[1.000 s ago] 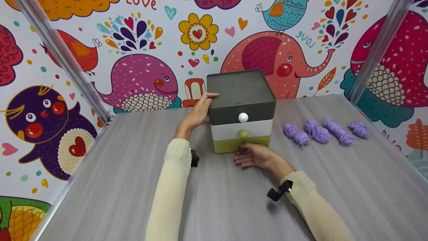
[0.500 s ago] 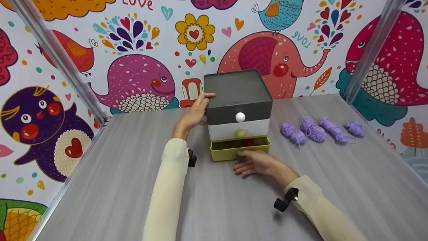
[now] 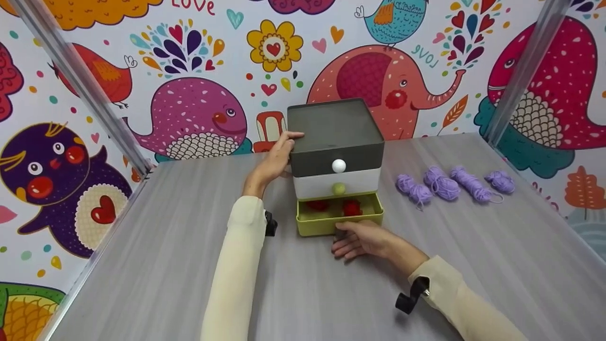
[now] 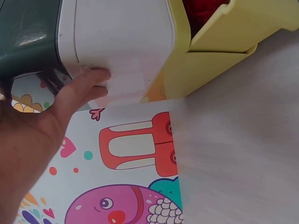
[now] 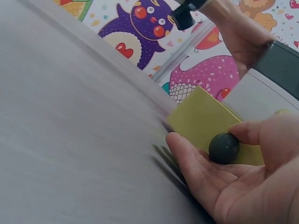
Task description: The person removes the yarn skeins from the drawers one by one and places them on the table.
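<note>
A small three-tier drawer cabinet (image 3: 338, 125) stands on the table, dark grey-green above, white in the middle and yellow-green below. Its lowest drawer (image 3: 315, 229) is pulled partway out. Inside lie two red soft-looking things (image 3: 352, 208), partly shaded by the tier above. My right hand (image 3: 367, 239) pinches that drawer's dark round knob (image 5: 224, 148) between thumb and finger, the other fingers extended below. My left hand (image 3: 274, 161) rests on the cabinet's left side, one finger on the top edge; in the left wrist view, fingertips (image 4: 100, 77) touch the white side wall.
Several lilac yarn bundles (image 3: 442, 183) lie in a row on the grey table (image 3: 189, 246), right of the cabinet. A white knob (image 3: 339, 166) and a green knob (image 3: 338, 188) sit on the upper drawers. Behind stands a wall with cartoon animals (image 3: 199, 116).
The lowest drawer has slid out toward me from shut, with my right hand drawing its knob. The red things inside have come into view. My left hand stays on the cabinet.
</note>
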Motion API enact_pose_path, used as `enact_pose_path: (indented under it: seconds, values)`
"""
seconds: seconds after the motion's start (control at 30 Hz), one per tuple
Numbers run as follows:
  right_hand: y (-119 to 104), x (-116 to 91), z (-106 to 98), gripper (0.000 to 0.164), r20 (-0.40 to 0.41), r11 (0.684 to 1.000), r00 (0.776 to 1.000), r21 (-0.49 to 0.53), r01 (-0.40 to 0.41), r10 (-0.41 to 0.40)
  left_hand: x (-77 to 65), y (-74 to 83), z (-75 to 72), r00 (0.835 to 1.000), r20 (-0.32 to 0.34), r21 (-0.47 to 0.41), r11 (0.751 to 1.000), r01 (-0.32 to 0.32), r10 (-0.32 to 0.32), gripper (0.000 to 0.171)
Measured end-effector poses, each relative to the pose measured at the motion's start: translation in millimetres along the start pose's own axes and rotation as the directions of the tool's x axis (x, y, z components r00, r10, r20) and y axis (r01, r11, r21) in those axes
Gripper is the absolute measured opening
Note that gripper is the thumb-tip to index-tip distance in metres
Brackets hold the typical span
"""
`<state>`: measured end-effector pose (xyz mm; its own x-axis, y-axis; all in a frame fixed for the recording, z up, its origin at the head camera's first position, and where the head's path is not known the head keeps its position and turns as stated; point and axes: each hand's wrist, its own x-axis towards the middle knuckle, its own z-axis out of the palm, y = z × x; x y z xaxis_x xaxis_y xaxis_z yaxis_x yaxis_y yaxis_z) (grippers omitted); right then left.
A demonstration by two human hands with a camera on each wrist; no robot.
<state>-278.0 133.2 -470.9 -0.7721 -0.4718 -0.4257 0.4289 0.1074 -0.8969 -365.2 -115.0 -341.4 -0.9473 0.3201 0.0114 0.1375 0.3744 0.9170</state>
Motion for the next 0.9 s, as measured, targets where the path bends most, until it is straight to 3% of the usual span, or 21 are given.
enact_pose_path:
  seconds: [0.63, 0.9]
  values:
    - [10, -32, 13, 0.049, 0.010, 0.997, 1.000, -0.071, -0.025, 0.026, 0.4, -2.0, -0.2, 1.000, -0.004, -0.021, 1.000, -0.001, 0.001, 0.038]
    - [15, -43, 20, 0.048, 0.018, 0.999, 1.000, -0.049, -0.023, 0.024, 0.8, -1.8, 0.1, 1.000, 0.000, -0.037, 0.999, -0.003, 0.003, 0.037]
